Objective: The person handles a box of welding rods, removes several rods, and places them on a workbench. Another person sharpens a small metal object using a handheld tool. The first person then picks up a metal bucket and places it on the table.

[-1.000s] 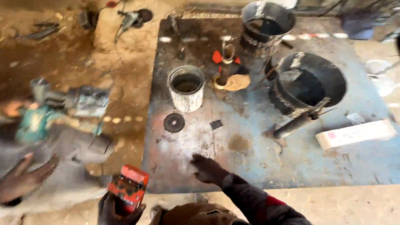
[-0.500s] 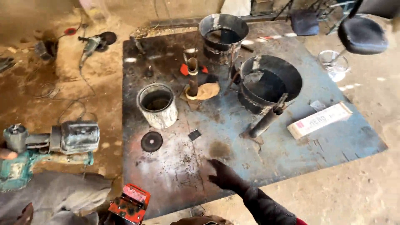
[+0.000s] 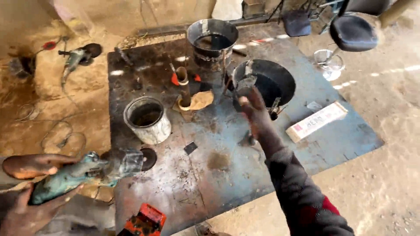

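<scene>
My right hand (image 3: pixel 257 114), on a dark-sleeved arm, is raised over the blue-grey steel plate (image 3: pixel 315 153). Its blurred fingers stretch toward a grey flap (image 3: pixel 246 83) on the rim of the black round vessel (image 3: pixel 280 76), and I see nothing in the hand. My left hand is out of view. A red box (image 3: pixel 146 220) shows at the bottom edge. At the left, another person's two bare hands (image 3: pixel 26 192) hold a teal angle grinder (image 3: pixel 74 175) just off the plate's edge.
On the plate stand a pale tin can (image 3: pixel 147 120), an upright pipe (image 3: pixel 183 87) on a tan scrap, a tall metal bucket (image 3: pixel 212 41) and a long white box (image 3: pixel 317 121). A dark disc (image 3: pixel 149 158) lies near the grinder. A second grinder (image 3: pixel 74 57) lies on the dirt; a stool (image 3: pixel 352 30) stands far right.
My right hand has lifted off the plate's near part and moved up toward the black vessel. The other person's hands have brought the teal grinder up to the plate's left edge.
</scene>
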